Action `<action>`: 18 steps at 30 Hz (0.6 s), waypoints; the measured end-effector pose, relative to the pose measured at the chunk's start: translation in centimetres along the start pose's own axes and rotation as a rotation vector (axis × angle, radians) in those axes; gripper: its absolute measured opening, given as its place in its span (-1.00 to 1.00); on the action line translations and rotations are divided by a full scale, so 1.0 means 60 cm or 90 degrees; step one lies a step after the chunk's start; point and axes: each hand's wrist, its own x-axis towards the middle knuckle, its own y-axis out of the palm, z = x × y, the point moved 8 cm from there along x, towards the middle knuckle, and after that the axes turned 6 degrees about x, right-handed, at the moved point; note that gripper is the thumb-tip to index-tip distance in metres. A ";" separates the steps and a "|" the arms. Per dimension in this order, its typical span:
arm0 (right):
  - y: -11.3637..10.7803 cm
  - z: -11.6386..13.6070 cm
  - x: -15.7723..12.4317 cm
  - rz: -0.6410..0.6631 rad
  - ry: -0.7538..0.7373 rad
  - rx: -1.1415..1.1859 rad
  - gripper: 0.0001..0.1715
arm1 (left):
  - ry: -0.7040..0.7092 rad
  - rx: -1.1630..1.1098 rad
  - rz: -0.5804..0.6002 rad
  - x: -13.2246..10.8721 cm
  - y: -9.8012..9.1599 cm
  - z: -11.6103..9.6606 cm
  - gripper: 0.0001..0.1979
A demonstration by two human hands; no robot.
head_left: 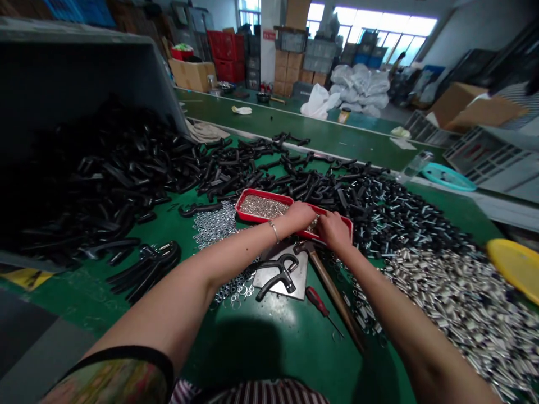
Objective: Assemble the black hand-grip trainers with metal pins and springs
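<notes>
My left hand, with a bracelet at the wrist, reaches over the right part of a red tray filled with small metal pieces. Close beside it my right hand dips into the same part. The fingers of both hands are curled in a pinch, and what lies between the fingertips is hidden. Just below, a black plastic handle assembly rests on a metal plate. A hammer with a wooden handle and a red-handled screwdriver lie to its right.
A grey bin spills black handles at left. Around the tray are metal nuts, black parts with bolts and a heap of metal sleeves. Yellow and turquoise plastic rims stand at right.
</notes>
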 end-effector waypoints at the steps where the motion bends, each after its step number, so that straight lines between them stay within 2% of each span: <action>1: 0.003 0.001 0.001 0.000 -0.005 0.002 -0.77 | -0.002 0.000 0.006 0.011 0.011 -0.003 -0.79; 3: 0.007 -0.002 -0.001 -0.002 -0.009 0.008 -0.76 | -0.007 0.005 0.012 0.020 0.030 -0.006 -0.79; 6: 0.010 -0.011 -0.011 -0.038 -0.006 0.039 -0.75 | -0.020 0.014 0.001 0.010 0.044 -0.006 -0.75; 9: 0.012 -0.018 -0.018 -0.104 -0.012 0.142 -0.77 | -0.032 0.016 -0.029 -0.004 0.040 -0.005 -0.72; 12: 0.011 -0.039 -0.016 -0.174 0.036 0.284 -0.78 | -0.054 -0.001 -0.053 -0.006 0.033 -0.005 -0.72; 15: -0.007 -0.059 -0.021 -0.229 0.082 0.348 -0.77 | -0.070 -0.018 -0.051 -0.006 0.033 -0.002 -0.76; 18: -0.037 -0.040 -0.054 -0.241 0.036 0.361 -0.78 | -0.082 -0.044 -0.063 -0.015 0.032 0.007 -0.79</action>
